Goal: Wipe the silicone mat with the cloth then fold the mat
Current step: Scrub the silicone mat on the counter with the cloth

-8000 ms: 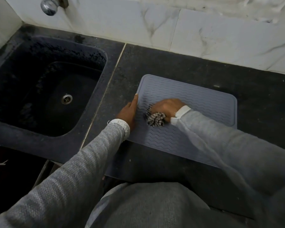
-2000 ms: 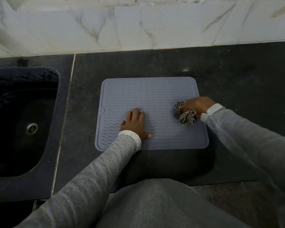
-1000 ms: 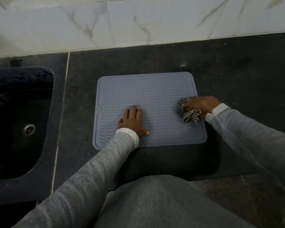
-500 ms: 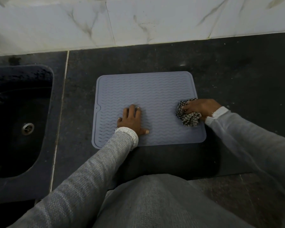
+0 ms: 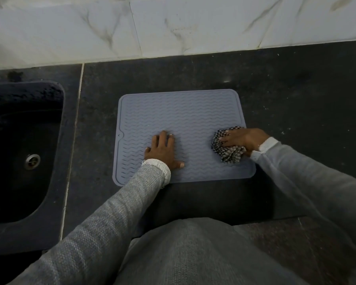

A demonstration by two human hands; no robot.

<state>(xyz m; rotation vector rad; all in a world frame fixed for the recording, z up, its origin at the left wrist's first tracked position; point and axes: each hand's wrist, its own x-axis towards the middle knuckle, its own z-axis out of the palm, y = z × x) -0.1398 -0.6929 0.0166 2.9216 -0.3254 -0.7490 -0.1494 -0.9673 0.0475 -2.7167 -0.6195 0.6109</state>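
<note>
A grey-blue silicone mat [image 5: 183, 116] with wavy ridges lies flat on the dark stone counter. My left hand [image 5: 162, 150] presses flat on its lower middle, fingers straight and thumb out to the right. My right hand [image 5: 243, 138] holds a bunched black-and-white checked cloth [image 5: 228, 153] against the mat's right edge, fingers laid over the cloth and pointing left.
A dark sink [image 5: 23, 153] with a metal drain [image 5: 32, 160] is set into the counter at the left. A white marble wall [image 5: 173, 25] runs along the back. Bare dark counter [image 5: 296, 95] extends right of the mat. My grey-clothed body fills the bottom.
Over the last second my right hand with the cloth stays at the mat's right edge, shifting only slightly. My left hand keeps its place on the mat.
</note>
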